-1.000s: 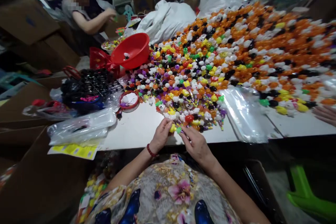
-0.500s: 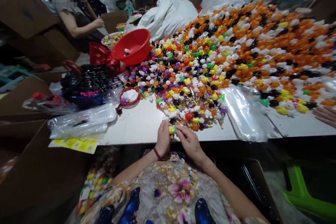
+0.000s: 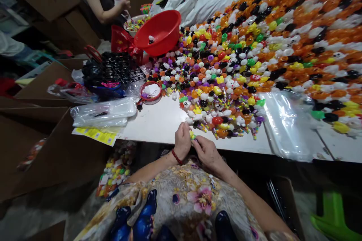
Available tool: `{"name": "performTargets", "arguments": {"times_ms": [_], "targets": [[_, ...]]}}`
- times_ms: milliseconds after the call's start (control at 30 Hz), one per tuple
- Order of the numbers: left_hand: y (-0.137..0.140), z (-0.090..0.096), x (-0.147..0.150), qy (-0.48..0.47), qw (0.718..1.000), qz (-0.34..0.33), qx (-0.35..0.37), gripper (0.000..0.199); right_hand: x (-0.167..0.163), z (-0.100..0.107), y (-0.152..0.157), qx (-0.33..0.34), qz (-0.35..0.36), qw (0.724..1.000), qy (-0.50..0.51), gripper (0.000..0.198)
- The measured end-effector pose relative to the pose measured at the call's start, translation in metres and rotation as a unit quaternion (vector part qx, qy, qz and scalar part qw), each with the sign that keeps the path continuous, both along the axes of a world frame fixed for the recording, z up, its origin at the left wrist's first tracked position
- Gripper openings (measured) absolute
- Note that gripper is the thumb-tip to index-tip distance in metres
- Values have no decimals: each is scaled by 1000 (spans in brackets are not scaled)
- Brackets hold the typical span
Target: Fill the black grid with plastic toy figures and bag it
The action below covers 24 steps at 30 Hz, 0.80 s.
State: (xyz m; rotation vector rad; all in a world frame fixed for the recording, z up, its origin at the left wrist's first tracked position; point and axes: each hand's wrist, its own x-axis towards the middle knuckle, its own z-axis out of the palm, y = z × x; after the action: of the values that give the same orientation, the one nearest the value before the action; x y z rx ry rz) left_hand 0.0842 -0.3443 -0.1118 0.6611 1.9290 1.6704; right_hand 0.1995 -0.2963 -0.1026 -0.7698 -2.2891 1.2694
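Observation:
Close to the table's front edge, my left hand [image 3: 182,141] and my right hand [image 3: 207,153] meet around a small yellow and green plastic toy [image 3: 192,135]. Both hands have their fingers closed on it, and they hide much of its shape. A red bead bracelet [image 3: 177,156] circles my left wrist. Just beyond my hands lies a pile of small coloured plastic figures [image 3: 216,111], some with striped multicoloured sticks.
A large heap of orange, white and black pieces [image 3: 305,45] covers the right. Clear plastic bags [image 3: 288,128] lie at its front edge. Leftward are a red basin [image 3: 160,32], a small red basket [image 3: 151,92] and cardboard boxes [image 3: 85,150]. Another person's arm [image 3: 109,11] is behind.
The camera view has shifted, so the table contents appear farther right and, at the back, higher. My hands still hold the toy together, and its yellow part is now more covered.

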Motion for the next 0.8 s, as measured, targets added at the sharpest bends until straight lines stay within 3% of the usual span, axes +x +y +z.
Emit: {"name": "performTargets", "arguments": {"times_ms": [167,267,400,600,800], "targets": [[3,-7,-4,-80,996,-44,5,40,-2,-15,3,-141,0,990,7,42],[3,-13,-23,-147,987,-55,-22,36,-3,-27,14,-256,-22,966,24,49],[-12,-18,-73,-73,994,37,-65,26,-12,-47,30,-387,-55,919,51,55],[-70,-7,-158,62,964,245,-79,13,-39,-66,54,-428,-123,892,79,59],[-116,5,-198,91,939,319,-95,17,-57,-67,65,-384,-128,909,99,52]]}}
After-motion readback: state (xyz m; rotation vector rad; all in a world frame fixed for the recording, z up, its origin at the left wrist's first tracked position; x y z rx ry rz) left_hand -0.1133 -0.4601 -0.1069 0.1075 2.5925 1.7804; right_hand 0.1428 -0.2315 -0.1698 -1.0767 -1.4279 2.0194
